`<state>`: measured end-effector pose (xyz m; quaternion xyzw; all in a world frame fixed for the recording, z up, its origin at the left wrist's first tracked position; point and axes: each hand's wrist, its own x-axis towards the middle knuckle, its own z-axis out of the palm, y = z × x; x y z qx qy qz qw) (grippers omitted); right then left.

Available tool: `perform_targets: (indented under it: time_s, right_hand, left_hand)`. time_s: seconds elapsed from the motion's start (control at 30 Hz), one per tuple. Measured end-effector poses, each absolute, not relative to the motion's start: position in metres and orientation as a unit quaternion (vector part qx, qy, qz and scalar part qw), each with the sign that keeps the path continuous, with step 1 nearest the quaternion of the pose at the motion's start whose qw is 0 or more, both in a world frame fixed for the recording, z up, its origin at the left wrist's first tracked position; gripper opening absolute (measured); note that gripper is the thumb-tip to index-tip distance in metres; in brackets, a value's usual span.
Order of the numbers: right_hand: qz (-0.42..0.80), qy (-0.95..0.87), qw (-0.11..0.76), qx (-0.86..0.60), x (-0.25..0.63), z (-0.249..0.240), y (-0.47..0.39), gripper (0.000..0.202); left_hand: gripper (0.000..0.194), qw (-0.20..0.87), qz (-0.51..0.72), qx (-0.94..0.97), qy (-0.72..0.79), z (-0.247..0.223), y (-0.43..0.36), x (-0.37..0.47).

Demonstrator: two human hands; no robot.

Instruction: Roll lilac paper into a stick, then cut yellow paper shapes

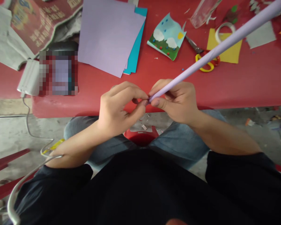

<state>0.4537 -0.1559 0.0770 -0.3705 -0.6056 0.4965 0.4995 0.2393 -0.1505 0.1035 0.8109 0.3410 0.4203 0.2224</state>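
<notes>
A long, thin tube of rolled purple paper (pixel 192 67) slants from the middle of the view up to the top right corner. Its narrow lower end lies between my two hands, over the table's near edge. My left hand (pixel 123 107) pinches the very tip between thumb and fingers. Just above the tip, my right hand (pixel 175 99) is closed on the tube, thumb on the near side and fingers behind it. The fingertips of both hands almost touch.
On the red table (pixel 96 90) lie purple sheets (pixel 107 34) over blue ones, a painted paper (pixel 166 39), scissors (pixel 204 61), a tape roll (pixel 219 32) on yellow paper (pixel 231 51), a clear plastic cup (pixel 202 14), and a white power bank (pixel 31 78) with a cable.
</notes>
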Motion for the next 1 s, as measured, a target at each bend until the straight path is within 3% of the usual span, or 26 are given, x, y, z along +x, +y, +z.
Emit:
perform_targets:
  time_s: [0.2,0.37,0.63,0.87,1.0]
  right_hand:
    - [0.457,-0.642,0.516,-0.336,0.454,0.074,-0.158,0.017]
    - [0.402,-0.673,0.535,-0.316,0.454,0.072,-0.16,0.025]
    - [0.377,-0.673,0.581,-0.261,0.451,0.076,-0.163,0.023]
    - [0.39,-0.672,0.549,-0.308,0.46,0.076,-0.17,0.034]
    - [0.359,-0.709,0.543,-0.272,0.459,0.078,-0.165,0.034]
  left_hand:
    - [0.015,0.139,0.449,0.836,0.283,0.1,-0.149,0.239]
    - [0.018,0.113,0.451,0.853,0.235,0.1,-0.147,0.235]
    - [0.009,0.16,0.411,0.857,0.268,0.092,-0.152,0.231]
    - [0.009,0.191,0.423,0.854,0.234,0.096,-0.149,0.231]
    - [0.009,0.337,0.455,0.779,0.27,0.109,-0.149,0.234]
